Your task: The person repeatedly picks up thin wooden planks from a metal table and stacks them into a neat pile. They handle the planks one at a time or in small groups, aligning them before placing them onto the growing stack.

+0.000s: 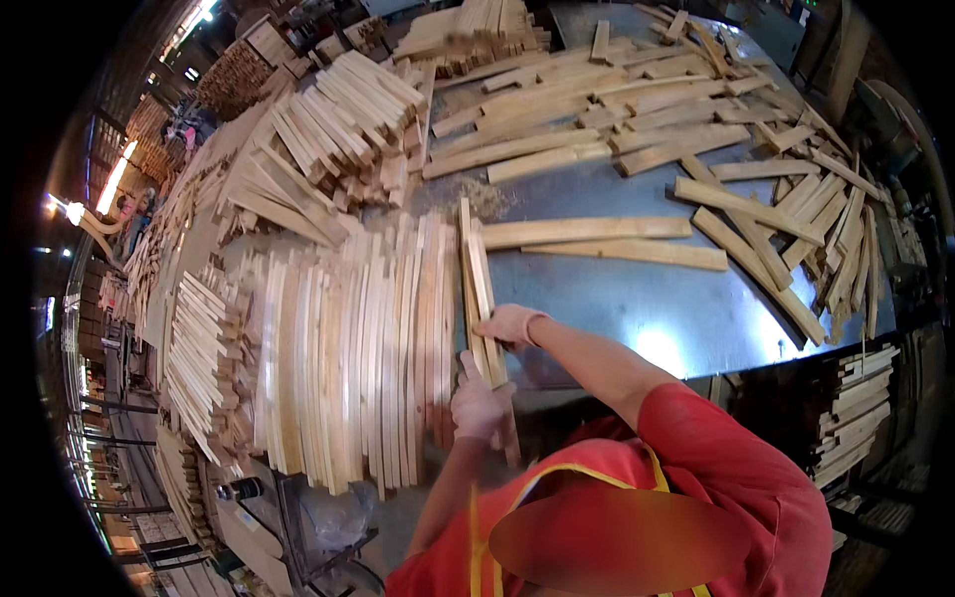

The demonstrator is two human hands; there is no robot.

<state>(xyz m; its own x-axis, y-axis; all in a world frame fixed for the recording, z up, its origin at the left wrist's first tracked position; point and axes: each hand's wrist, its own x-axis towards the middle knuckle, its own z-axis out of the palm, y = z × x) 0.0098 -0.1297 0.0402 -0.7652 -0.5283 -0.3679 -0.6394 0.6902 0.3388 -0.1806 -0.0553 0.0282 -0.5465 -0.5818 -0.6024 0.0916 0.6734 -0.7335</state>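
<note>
Two or so long pale wooden slats (481, 264) stand side by side at the right end of a tight row of slats (343, 358). My right hand (511, 325), in a light glove, is closed on their right side about midway along. My left hand (479, 406), also gloved, grips them from the left nearer to me, its thumb side toward the row. Some of its fingers are hidden behind the wood. Just right of the held slats, two loose slats (587, 232) lie crosswise on the blue-grey metal table (617, 303).
Many loose slats (557, 104) cover the far table, with a jumbled heap (826, 224) at the right. Sawdust (484, 199) lies beyond my hands. Stacked slats (343, 109) stand at far left, a smaller stack (204, 363) left of the row, and more slats (856, 413) below the table's right edge.
</note>
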